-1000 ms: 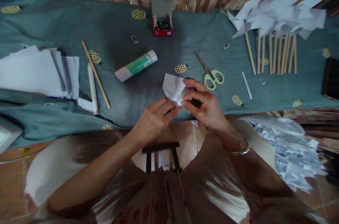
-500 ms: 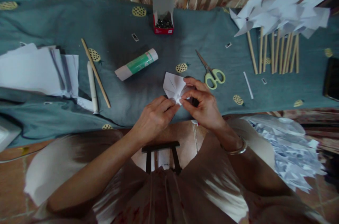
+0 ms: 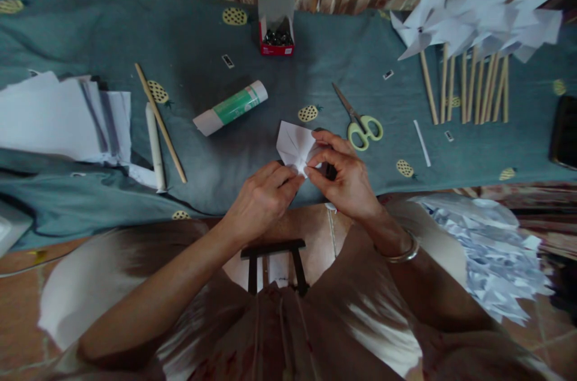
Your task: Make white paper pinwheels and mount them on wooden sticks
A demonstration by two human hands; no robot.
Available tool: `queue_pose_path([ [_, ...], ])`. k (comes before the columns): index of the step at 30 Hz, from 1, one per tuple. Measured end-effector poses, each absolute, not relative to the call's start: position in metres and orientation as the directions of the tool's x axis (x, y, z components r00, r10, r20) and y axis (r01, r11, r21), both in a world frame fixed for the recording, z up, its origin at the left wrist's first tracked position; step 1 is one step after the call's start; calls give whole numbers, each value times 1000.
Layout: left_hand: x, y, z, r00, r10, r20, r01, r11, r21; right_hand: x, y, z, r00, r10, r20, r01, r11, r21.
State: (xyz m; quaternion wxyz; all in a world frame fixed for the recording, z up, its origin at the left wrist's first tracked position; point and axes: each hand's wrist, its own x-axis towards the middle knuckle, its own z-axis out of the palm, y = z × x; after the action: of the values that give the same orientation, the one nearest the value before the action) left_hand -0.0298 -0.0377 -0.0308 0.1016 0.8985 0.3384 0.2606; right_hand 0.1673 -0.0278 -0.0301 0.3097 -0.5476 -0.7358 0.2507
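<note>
A small white folded paper (image 3: 292, 140) with crease lines is held over the front edge of the cloth-covered table. My left hand (image 3: 265, 192) pinches its lower edge between thumb and fingers. On the other side, my right hand (image 3: 345, 173) grips the paper's right part, thumb and index finger meeting close to my left fingertips. Green-handled scissors (image 3: 356, 119) lie just beyond my right hand. A green and white glue stick (image 3: 232, 107) rests beyond my left hand.
An open red box (image 3: 276, 47) of small metal pieces stands at the back. Paper pinwheels (image 3: 484, 23) on sticks lie right; stacked paper (image 3: 49, 116), a wooden stick (image 3: 160, 122) and a white rod (image 3: 155, 149) lie left. A paper strip (image 3: 422, 143) is right of the scissors.
The view has shifted very slightly. Both hands keep nearly the same hold on the folded paper.
</note>
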Motion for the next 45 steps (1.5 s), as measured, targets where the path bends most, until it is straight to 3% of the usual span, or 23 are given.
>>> queue_pose_path([
  [17,-30,-37,-32,628,661,410,536,-750,388,167,-30,-31,-193,961,198,631,276,-725],
  [23,-30,-37,-31,629,660,410,540,-751,380,168,-34,-32,-260,924,280,681,381,-625],
  [29,-29,-37,-32,623,670,403,543,-742,393,166,-41,-34,-304,921,243,733,389,-558],
  [45,-29,-36,-34,617,675,404,561,-738,376,154,-46,-45,-329,888,321,745,453,-490],
])
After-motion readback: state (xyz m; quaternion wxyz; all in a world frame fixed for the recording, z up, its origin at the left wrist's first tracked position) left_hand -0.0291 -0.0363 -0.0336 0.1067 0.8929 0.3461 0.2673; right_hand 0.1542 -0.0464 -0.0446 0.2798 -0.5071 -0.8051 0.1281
